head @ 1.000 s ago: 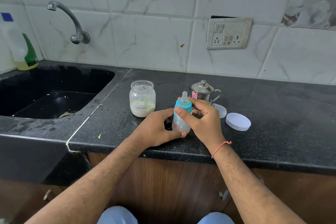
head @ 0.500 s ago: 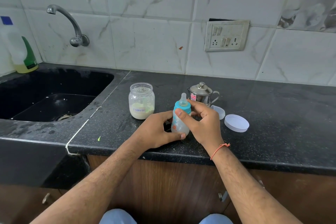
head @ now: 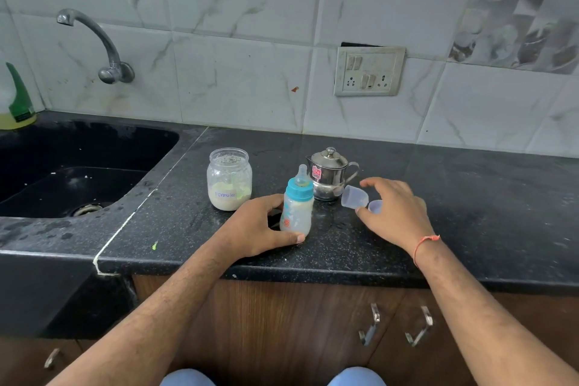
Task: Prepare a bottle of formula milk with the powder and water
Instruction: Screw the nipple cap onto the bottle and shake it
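The baby bottle [head: 296,208] stands upright on the black counter [head: 470,197], the left hand [head: 260,229] curled round its lower body. The right hand [head: 396,213] – earlier on the teal collar – now pinches the clear cap [head: 354,196] beside the steel pot [head: 329,174]. The jar [head: 229,178] behind reads "Formula"; the pot's red sticker is unreadable.

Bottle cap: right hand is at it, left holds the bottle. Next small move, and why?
Probably bring the clear cap over and press it onto the teat. The right hand pinches it beside the steel pot, and the left hand steadies the closed, milky bottle.
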